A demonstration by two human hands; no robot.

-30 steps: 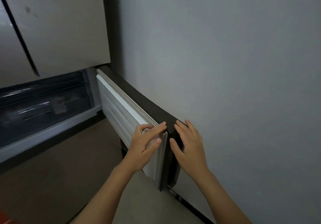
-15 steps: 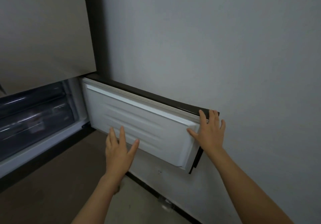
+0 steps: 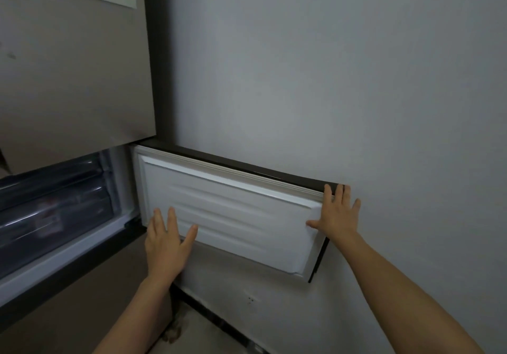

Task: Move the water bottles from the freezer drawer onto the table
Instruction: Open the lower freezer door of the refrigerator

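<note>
Freezer drawer (image 3: 52, 189) at the left edge of the view, inside the open lower compartment: dark translucent front with streaks of reflected light. Its contents are blurred, and one pale shape (image 3: 50, 220) with a red mark behind the front cannot be identified. Freezer door (image 3: 233, 216) – swung wide open, its outer face toward the wall (image 3: 329, 79), its white ribbed inner liner facing the camera, with a pale gasket and a dark rim along the top edge. Left hand (image 3: 166, 246): fingers straight and spread, thumb out, palm toward the liner at the door's lower edge, nearer the hinge side; whether it touches cannot be told. Right hand (image 3: 338, 216): flat and splayed on the door's free upper corner, fingertips over the dark rim, thumb lying on the white liner. Upper door (image 3: 68, 79) – beige, closed, directly above the open compartment. Floor (image 3: 82, 312) brown below the compartment, with a dark skirting strip (image 3: 219, 323) at the foot of the wall.
</note>
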